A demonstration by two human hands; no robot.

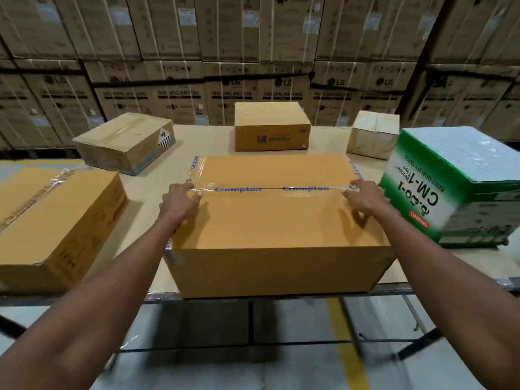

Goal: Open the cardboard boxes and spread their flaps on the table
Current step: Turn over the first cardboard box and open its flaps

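Hands (180, 197) (365, 197) on large tan taped cardboard box (277, 218).
Fingertips press the blue-printed tape seam (270, 189), gripping nothing; I'd lift tape ends before pulling.

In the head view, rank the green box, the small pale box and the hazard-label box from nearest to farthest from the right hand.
Measured from the right hand:
1. Green box, just to its right.
2. Small pale box, behind it at the table's far right.
3. Hazard-label box, across the table at the far left.
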